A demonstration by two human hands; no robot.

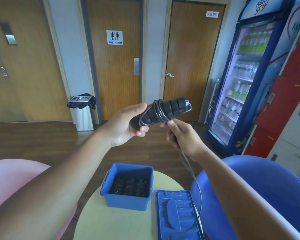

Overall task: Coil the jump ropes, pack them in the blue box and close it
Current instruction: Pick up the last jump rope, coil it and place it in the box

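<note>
Gripping the jump rope handles [170,108] in the left hand [126,125], above the open blue box [126,200] and lid [178,215] on the counter [97,222]; pinching the cord [196,181] with the right hand [182,135], mid-wrap. Could lose the coils [158,110] through slack, or drag the lid with the trailing cord.

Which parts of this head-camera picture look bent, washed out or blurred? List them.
Head view: wide-angle lens bows the door frames and tilts the drinks fridge; the fridge's lit shelves are washed out; the jump rope handles in the left hand and the rope in the right hand look soft; the blue box has dark, indistinct contents.
</note>
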